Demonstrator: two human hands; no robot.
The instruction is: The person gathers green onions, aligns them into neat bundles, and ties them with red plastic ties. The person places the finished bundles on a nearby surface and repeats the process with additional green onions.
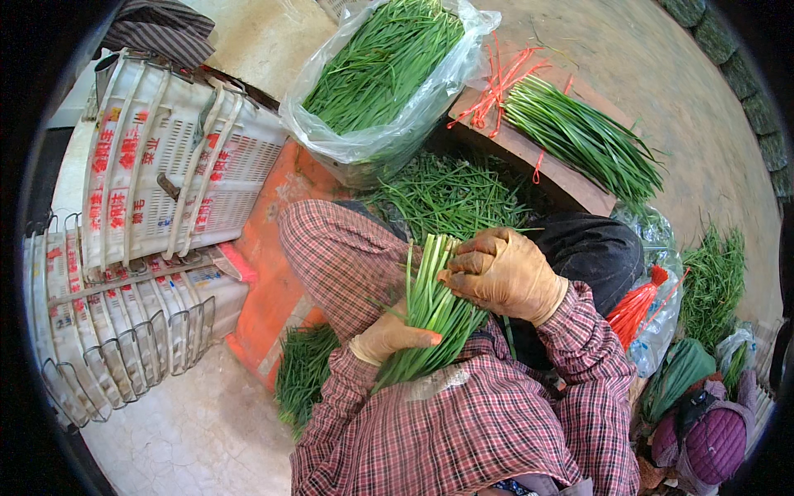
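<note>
My left hand (394,333), in a thin tan glove, is wrapped around a bunch of garlic chives (434,310) above my lap. The pale cut ends point away from me and the green leaves trail toward my body. Bent fingers of my right hand (505,273), gloved too, grip stems at the right side of the bunch, near the pale ends. Part of the left palm is hidden behind the leaves. Loose green leaves (453,192) lie heaped just beyond my hands, between my legs.
A clear plastic bag (397,146) full of chives stands ahead. To its right, a chive bundle (577,136) and red ties (496,93) lie on a low board (546,167). White plastic crates (180,167) stand left. Red strips (639,304) lie right.
</note>
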